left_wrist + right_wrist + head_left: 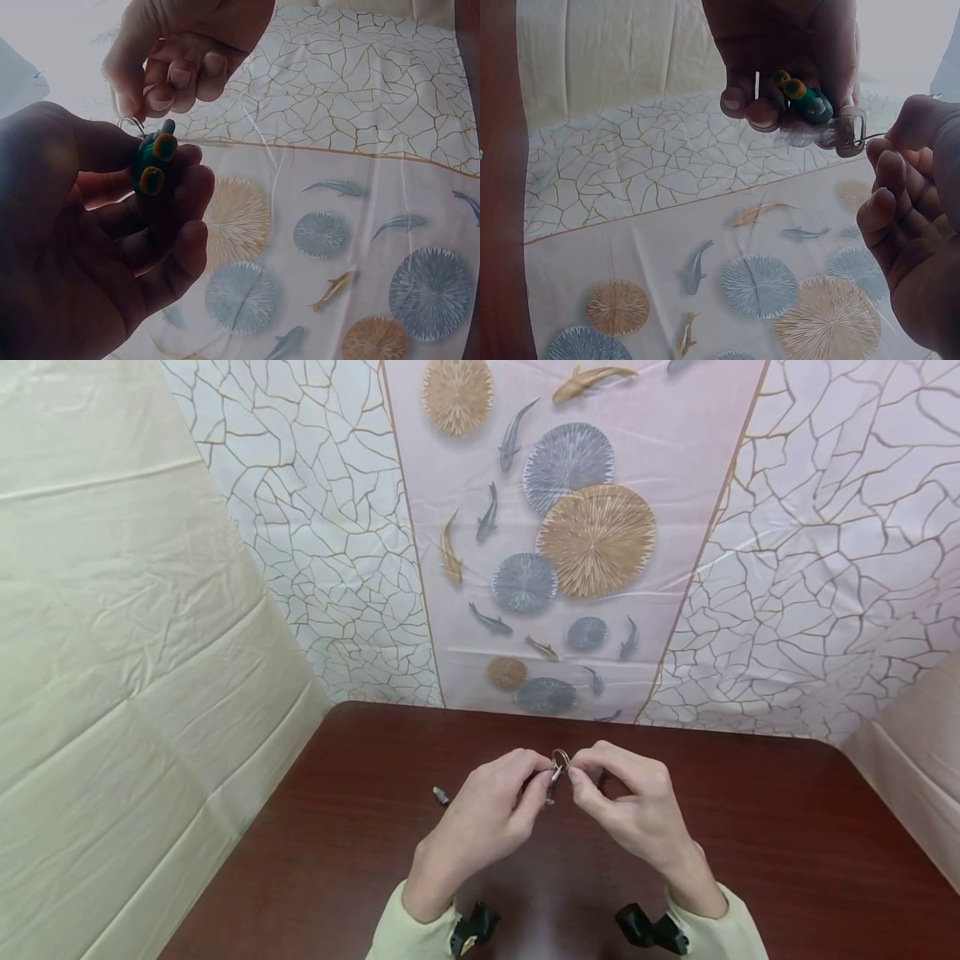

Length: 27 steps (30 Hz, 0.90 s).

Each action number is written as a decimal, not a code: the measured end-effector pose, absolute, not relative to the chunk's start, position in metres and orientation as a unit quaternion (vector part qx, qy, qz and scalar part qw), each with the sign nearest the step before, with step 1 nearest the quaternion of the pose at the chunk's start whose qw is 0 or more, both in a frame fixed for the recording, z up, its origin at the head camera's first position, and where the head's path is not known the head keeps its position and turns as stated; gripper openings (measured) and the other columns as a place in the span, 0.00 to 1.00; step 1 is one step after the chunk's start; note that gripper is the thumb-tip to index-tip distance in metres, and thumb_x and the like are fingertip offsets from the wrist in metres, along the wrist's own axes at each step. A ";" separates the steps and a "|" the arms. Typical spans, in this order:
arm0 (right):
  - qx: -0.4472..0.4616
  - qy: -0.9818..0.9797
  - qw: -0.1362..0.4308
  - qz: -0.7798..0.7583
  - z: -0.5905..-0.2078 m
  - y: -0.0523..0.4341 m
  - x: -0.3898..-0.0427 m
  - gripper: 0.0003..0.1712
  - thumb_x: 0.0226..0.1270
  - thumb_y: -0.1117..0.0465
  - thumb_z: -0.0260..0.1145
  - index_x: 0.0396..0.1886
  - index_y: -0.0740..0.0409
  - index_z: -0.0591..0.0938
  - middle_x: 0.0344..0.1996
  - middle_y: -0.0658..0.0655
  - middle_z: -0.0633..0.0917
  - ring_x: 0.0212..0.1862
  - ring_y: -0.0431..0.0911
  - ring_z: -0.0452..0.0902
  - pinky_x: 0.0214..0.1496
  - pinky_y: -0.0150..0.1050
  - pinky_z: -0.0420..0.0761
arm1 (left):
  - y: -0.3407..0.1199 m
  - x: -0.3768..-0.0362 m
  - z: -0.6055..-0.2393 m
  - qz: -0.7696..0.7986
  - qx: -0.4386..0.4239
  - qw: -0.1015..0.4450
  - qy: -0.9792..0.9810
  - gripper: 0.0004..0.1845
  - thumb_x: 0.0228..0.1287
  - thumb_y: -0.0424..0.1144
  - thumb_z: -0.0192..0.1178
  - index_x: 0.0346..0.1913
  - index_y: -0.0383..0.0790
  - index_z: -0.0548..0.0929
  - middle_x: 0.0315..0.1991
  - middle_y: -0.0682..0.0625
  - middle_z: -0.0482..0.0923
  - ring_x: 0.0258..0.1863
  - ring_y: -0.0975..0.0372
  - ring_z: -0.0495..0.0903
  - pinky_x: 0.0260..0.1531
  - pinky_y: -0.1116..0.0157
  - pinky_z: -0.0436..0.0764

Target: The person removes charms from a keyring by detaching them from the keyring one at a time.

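Nearest the head camera, two pale sleeve cuffs (408, 931) sit over the near edge of the dark red table (787, 860). The left hand (480, 822) curls its fingers round a small teal charm (154, 166) with orange spots. The right hand (637, 810) pinches the metal key ring (560, 760) joined to it. Both are held above the table's middle. A small dark piece (441, 795) lies left of the hands.
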State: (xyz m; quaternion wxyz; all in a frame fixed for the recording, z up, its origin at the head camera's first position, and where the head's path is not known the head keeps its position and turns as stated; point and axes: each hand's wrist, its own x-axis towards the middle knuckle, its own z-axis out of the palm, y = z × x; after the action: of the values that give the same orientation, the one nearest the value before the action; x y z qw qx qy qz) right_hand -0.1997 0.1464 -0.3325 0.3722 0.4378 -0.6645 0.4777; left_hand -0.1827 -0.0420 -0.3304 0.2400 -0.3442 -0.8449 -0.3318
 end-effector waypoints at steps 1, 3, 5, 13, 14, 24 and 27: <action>0.438 -0.664 0.372 0.479 -0.332 0.146 -0.200 0.15 0.43 0.83 0.63 0.27 0.62 0.81 0.20 0.49 0.75 0.25 0.32 0.67 0.22 0.25 0.66 | -0.042 -0.182 -0.330 -0.328 -0.345 0.241 -0.846 0.05 0.71 0.36 0.55 0.40 0.46 0.81 0.30 0.59 0.76 0.28 0.72 0.73 0.34 0.77 0.73; 0.439 -0.662 0.371 0.481 -0.332 0.146 -0.199 0.15 0.43 0.83 0.63 0.27 0.62 0.81 0.20 0.49 0.75 0.25 0.32 0.67 0.22 0.26 0.66 | -0.042 -0.182 -0.330 -0.323 -0.345 0.243 -0.847 0.05 0.71 0.36 0.55 0.40 0.46 0.81 0.30 0.59 0.76 0.28 0.72 0.73 0.33 0.77 0.73; 0.440 -0.661 0.370 0.483 -0.331 0.145 -0.199 0.15 0.43 0.83 0.63 0.27 0.62 0.81 0.20 0.49 0.74 0.25 0.32 0.67 0.21 0.26 0.65 | -0.042 -0.181 -0.330 -0.320 -0.344 0.243 -0.849 0.05 0.71 0.36 0.55 0.39 0.46 0.81 0.30 0.59 0.76 0.28 0.72 0.73 0.33 0.77 0.73; 0.442 -0.657 0.374 0.482 -0.331 0.143 -0.199 0.14 0.43 0.83 0.63 0.26 0.63 0.81 0.20 0.49 0.74 0.25 0.32 0.66 0.22 0.26 0.65 | -0.043 -0.181 -0.330 -0.312 -0.342 0.242 -0.853 0.04 0.71 0.36 0.55 0.39 0.46 0.81 0.30 0.59 0.76 0.28 0.71 0.73 0.33 0.76 0.73; 0.443 -0.657 0.375 0.482 -0.332 0.143 -0.199 0.14 0.43 0.83 0.63 0.27 0.63 0.81 0.20 0.49 0.74 0.25 0.32 0.67 0.22 0.26 0.65 | -0.043 -0.181 -0.330 -0.311 -0.342 0.243 -0.853 0.04 0.71 0.36 0.55 0.39 0.46 0.81 0.30 0.59 0.76 0.28 0.71 0.73 0.33 0.76 0.73; 0.426 -0.668 0.380 0.478 -0.332 0.146 -0.200 0.14 0.43 0.83 0.64 0.28 0.63 0.82 0.20 0.48 0.75 0.24 0.31 0.66 0.21 0.27 0.65 | -0.041 -0.183 -0.331 -0.302 -0.336 0.224 -0.863 0.03 0.70 0.37 0.56 0.40 0.46 0.81 0.31 0.60 0.77 0.30 0.71 0.74 0.34 0.74 0.75; 0.421 -0.670 0.376 0.482 -0.332 0.149 -0.201 0.15 0.43 0.83 0.64 0.28 0.63 0.82 0.20 0.49 0.75 0.24 0.31 0.67 0.21 0.27 0.65 | -0.040 -0.184 -0.332 -0.301 -0.340 0.213 -0.865 0.03 0.70 0.37 0.57 0.39 0.46 0.81 0.31 0.60 0.78 0.29 0.71 0.75 0.34 0.75 0.74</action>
State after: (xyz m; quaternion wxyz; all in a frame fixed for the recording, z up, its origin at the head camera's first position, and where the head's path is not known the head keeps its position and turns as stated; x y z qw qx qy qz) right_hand -0.2015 0.1488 -0.3325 0.3761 0.4207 -0.6699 0.4825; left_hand -0.1843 -0.0403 -0.3317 0.2130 -0.3399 -0.8652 -0.3010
